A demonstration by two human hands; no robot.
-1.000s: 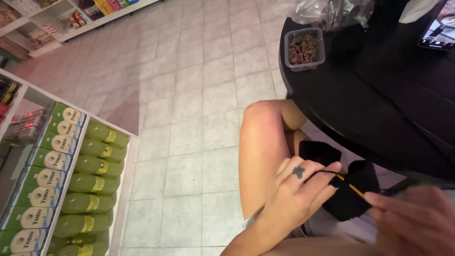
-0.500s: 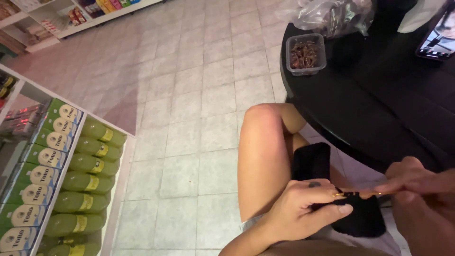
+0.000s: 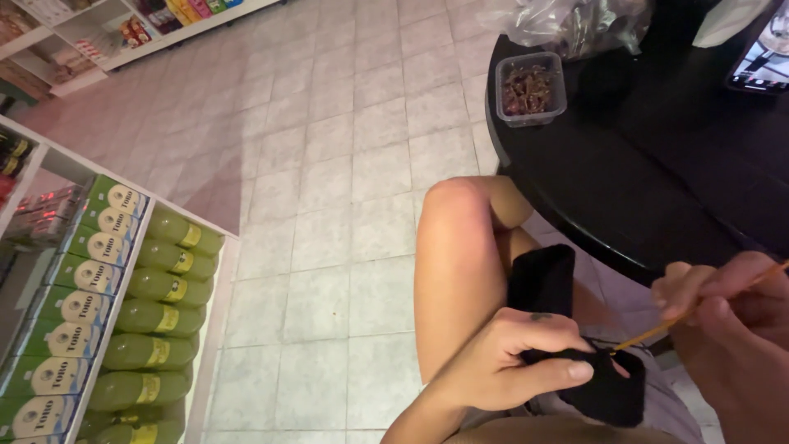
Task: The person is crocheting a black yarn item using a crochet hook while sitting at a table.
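My right hand (image 3: 727, 316) has pulled back up and to the right since a moment ago, drawing the thin yellow hook (image 3: 657, 333) out so only its tip meets the black crochet piece (image 3: 575, 345) now — that reads to me as one stitch closed and the hook coming free for the next. My left hand (image 3: 514, 362) has stayed put on my lap, thumb and fingers pinched shut on the top edge of the black piece, which drapes over my thigh, one flap standing up behind my knuckles. My right fingers are closed narrow around the hook's shaft. The black round table (image 3: 625, 189) sits just beyond my knee.
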